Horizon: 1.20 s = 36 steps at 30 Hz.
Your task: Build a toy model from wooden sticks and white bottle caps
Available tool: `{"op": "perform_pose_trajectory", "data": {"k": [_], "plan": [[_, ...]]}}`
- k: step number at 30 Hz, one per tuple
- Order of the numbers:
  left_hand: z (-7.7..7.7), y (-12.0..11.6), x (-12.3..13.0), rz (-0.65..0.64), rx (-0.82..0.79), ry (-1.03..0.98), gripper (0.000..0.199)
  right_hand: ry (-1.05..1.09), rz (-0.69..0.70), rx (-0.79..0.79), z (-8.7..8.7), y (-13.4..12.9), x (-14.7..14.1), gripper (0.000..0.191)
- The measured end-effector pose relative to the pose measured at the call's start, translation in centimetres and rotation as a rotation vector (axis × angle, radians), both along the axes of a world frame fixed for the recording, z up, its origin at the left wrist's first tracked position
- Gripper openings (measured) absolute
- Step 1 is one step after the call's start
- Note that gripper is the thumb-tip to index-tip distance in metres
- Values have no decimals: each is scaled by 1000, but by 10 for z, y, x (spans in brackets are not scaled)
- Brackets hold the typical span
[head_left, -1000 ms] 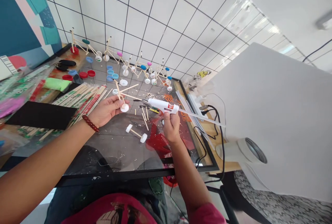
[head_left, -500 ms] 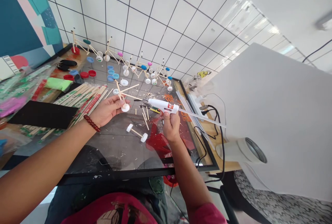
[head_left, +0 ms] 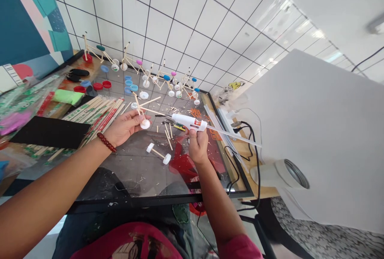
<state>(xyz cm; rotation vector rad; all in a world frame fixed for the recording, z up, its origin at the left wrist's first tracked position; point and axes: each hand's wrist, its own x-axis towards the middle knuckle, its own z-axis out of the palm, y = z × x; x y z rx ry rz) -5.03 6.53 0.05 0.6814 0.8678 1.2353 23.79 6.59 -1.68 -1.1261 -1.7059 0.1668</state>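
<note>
My left hand (head_left: 127,126), a beaded bracelet at its wrist, pinches a small stick frame (head_left: 138,107) with a white cap wheel (head_left: 145,124) at its lower end. My right hand (head_left: 198,143) is wrapped round a white glue gun (head_left: 186,121). The gun points left, its nozzle close to the end of a stick of the frame; whether they touch is too small to tell. A clear glue stick (head_left: 234,135) juts from the gun's back. Nearer me, two white caps joined by a stick (head_left: 158,153) lie on the dark glass tabletop (head_left: 132,171).
Finished stick models (head_left: 168,81) stand along the tiled wall. Wrapped chopsticks (head_left: 99,117), a black sheet (head_left: 49,131) and plastic bags lie left. Loose red caps (head_left: 97,86) and blue caps lie behind. A power strip (head_left: 226,121), black cables and a white cylinder (head_left: 279,174) are right.
</note>
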Motion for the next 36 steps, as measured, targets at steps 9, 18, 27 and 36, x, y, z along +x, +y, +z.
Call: {"op": "perform_pose_trajectory", "data": {"k": [9, 18, 27, 36], "plan": [[4, -2, 0, -31, -10, -10, 35, 25, 25, -29, 2, 1, -1, 45], [0, 0, -1, -17, 11, -21, 35, 23, 73, -29, 4, -2, -1, 45], [2, -1, 0, -8, 17, 1, 31, 31, 60, -66, 0, 0, 2, 45], [3, -2, 1, 1, -19, -17, 31, 33, 24, 0, 3, -1, -1, 46]]}}
